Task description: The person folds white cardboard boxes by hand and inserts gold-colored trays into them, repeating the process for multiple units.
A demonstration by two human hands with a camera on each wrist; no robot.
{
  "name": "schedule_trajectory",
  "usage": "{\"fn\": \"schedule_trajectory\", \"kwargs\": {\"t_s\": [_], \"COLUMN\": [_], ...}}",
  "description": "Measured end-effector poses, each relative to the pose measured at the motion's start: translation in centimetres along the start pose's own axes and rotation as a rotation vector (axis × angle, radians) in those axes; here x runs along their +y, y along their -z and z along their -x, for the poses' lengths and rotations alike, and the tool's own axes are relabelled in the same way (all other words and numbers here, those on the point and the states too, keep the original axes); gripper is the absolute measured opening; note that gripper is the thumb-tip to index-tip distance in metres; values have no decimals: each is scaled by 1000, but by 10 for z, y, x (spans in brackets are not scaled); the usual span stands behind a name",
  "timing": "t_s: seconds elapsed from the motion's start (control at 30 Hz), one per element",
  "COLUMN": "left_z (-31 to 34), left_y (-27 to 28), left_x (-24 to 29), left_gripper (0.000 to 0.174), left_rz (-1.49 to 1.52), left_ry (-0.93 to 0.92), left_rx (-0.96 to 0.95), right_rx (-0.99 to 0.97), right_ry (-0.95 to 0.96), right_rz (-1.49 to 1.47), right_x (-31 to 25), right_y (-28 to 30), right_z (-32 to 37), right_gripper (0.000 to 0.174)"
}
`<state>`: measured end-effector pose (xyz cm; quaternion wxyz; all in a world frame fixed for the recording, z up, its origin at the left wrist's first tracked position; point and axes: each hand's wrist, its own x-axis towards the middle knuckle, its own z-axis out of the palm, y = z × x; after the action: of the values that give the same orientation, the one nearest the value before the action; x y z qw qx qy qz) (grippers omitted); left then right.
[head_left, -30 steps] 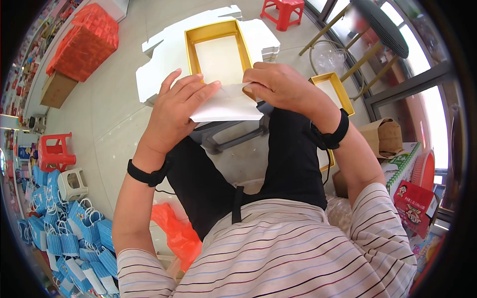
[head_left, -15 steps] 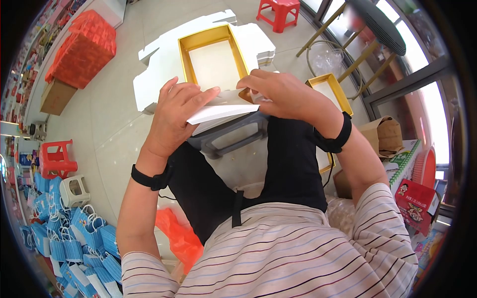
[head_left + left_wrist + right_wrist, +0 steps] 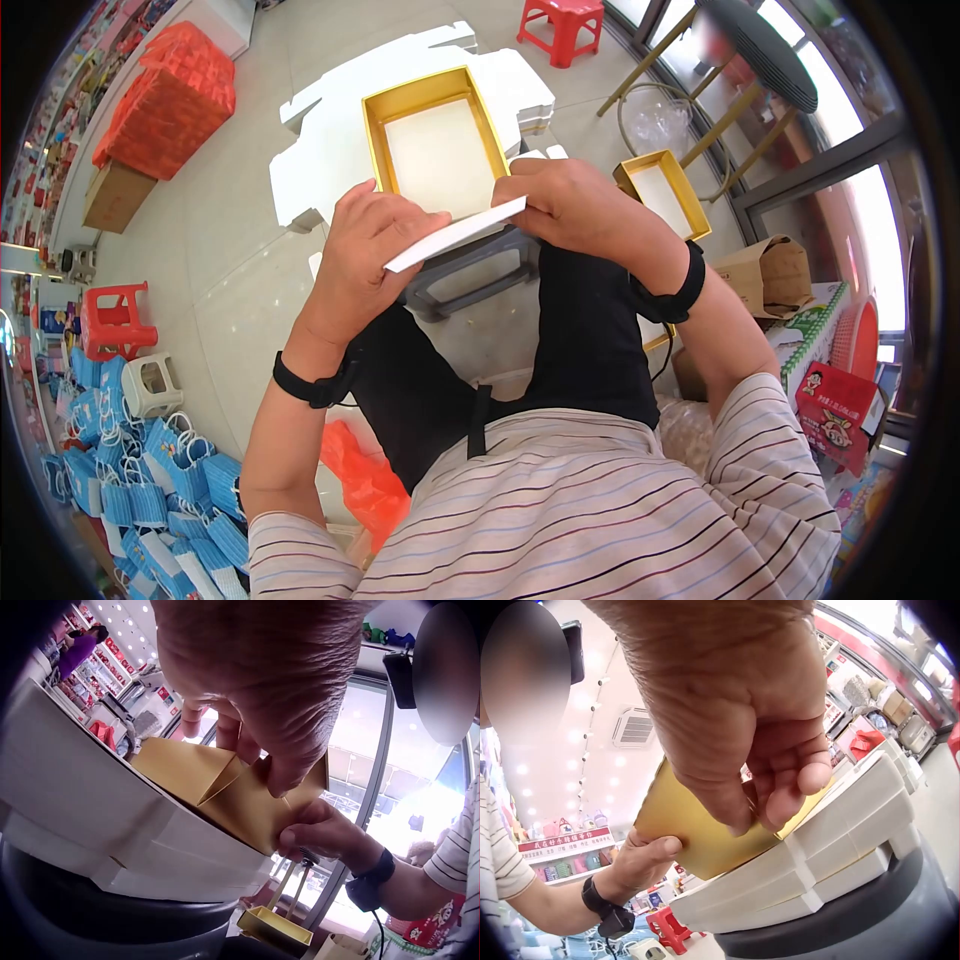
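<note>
A partly folded gold cardboard box [image 3: 415, 105] with a pale base lies on a stack of flat white cardboard [image 3: 335, 150]. Its near flap [image 3: 460, 236] stands up, seen nearly edge-on from the head. My left hand [image 3: 375, 235] pinches this flap at its left end, thumb on the gold face [image 3: 251, 799] in the left wrist view. At the near right corner, my right hand [image 3: 575, 203] pinches the gold cardboard [image 3: 697, 829], thumb and fingers bent around it. The right fingertips are partly hidden from the head. A dark grey stool [image 3: 475, 288] stands below the stack.
Another gold box [image 3: 690, 208] sits on the floor at the right, near a round-seated stool [image 3: 765, 60]. Red stools [image 3: 562, 30] stand farther off. Many blue bags [image 3: 140, 480] are piled at the left, and an orange-red plastic bag [image 3: 362, 485] lies by the left leg.
The near flap has tilted up from a flat white panel to nearly edge-on. Both hands have turned with it, and the box has shifted slightly towards me.
</note>
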<state>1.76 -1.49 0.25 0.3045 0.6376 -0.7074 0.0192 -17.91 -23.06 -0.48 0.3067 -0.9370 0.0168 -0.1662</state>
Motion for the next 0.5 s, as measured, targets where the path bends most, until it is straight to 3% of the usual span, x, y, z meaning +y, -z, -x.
{"fn": "schedule_trajectory", "kwargs": {"t_s": [0.23,0.3,0.33,0.4,0.5], "left_z": [0,-1,-2,-5,-11], "left_y": [-11,-12,-14,-20,-19], "left_x": [-14,-9,-7,-4,5], "left_gripper": [18,31,31,43,49], "left_rz": [167,257,259,464,577], "left_ry": [110,321,321,546,621], "left_rx": [63,69,67,163,195], "right_rx": [36,125,124,49,76], "right_ry": [-74,-84,-87,-277,-338], "right_rz": [4,-72,-72,-54,-91], "right_x": [5,3,2,-2,-8], "right_y": [-10,-12,-12,-9,-11], "right_z": [-10,-9,-8,-9,-13], "right_gripper": [37,43,43,43,47]}}
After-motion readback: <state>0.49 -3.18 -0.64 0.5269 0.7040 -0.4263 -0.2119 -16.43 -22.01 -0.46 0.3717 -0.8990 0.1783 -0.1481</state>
